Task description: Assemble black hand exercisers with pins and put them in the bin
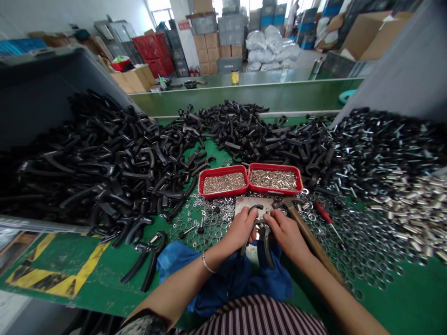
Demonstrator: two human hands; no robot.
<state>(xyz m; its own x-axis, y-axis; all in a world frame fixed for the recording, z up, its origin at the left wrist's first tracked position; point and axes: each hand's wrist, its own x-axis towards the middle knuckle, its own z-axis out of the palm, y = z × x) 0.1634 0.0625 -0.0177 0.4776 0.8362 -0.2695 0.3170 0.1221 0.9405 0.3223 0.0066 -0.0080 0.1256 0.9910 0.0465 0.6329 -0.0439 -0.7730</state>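
Note:
A black plier-like hand tool (267, 246), with a curved jaw and two handles pointing toward me, is held over a metal plate (242, 203). My left hand (241, 228) is closed round its left side, near the curved jaw. On the other side my right hand (284, 230) is closed too, thumb and fingers pressed on the tool's head beside a small silver part. My fingers hide much of the joint. Under both hands lies a blue cloth (223, 279). A hammer (310, 237) rests right beside my right forearm.
Two red trays (223, 193) of tiny metal pins stand behind the plate. Black tool parts (129, 163) are heaped left and back. Metal rings (366, 246), bolts (384, 144) and silver sleeves (415, 209) cover the right. A red screwdriver (324, 212) lies there. One similar tool (148, 260) lies left.

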